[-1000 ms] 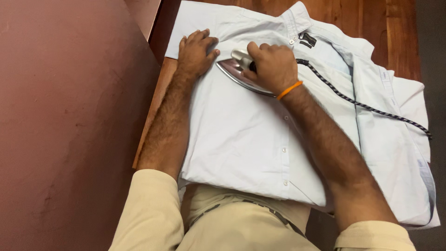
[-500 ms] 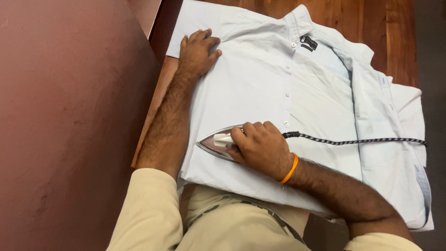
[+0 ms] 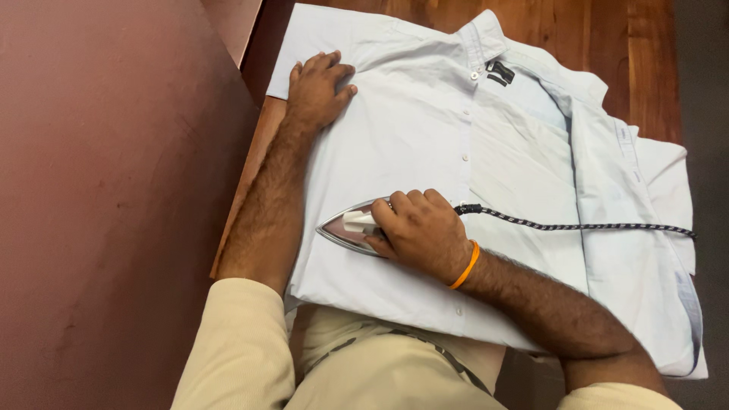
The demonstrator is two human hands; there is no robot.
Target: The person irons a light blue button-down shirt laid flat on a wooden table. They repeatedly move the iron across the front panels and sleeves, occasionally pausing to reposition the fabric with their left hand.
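I saw the right hand [image 3: 421, 231] closed around the handle of the iron [image 3: 351, 226], whose shiny pointed metal plate lay flat on the lower left part of the shirt [image 3: 425, 144]. The left hand [image 3: 315, 87] was open, its palm pressing the pale blue cloth near the shoulder. The shirt was smooth cotton with small buttons, spread on a brown wooden table [image 3: 600, 30]. A braided black-and-white cord [image 3: 577, 226] ran right.

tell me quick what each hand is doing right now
Left hand: open, pressed flat on the pale blue shirt.
Right hand: closed around the handle of the iron.
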